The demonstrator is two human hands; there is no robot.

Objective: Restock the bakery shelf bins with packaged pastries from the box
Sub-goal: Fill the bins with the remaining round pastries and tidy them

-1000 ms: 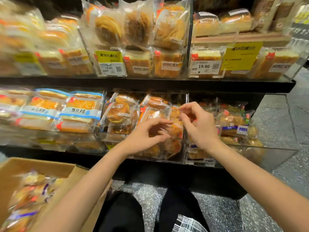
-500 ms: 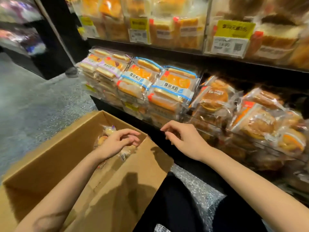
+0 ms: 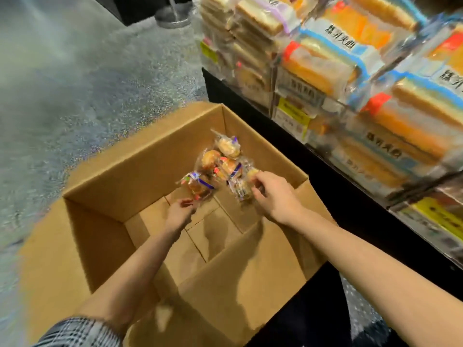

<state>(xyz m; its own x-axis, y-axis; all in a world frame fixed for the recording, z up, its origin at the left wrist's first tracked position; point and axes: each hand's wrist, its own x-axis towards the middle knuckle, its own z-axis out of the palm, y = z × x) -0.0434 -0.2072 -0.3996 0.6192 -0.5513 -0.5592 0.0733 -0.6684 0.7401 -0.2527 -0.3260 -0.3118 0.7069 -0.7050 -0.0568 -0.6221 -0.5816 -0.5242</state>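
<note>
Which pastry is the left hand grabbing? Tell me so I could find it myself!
Look into the big cardboard box on the floor beside the shelf. A small heap of wrapped pastries lies at its far end. The left hand holds the packet nearest the camera on the left, apart from the heap.

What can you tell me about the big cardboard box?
The cardboard box is plain brown, open at the top with its flaps folded outward. It sits on the speckled floor beside the shelf. It is mostly empty: a few wrapped pastries lie at the far end. Both hands reach inside it.
</note>
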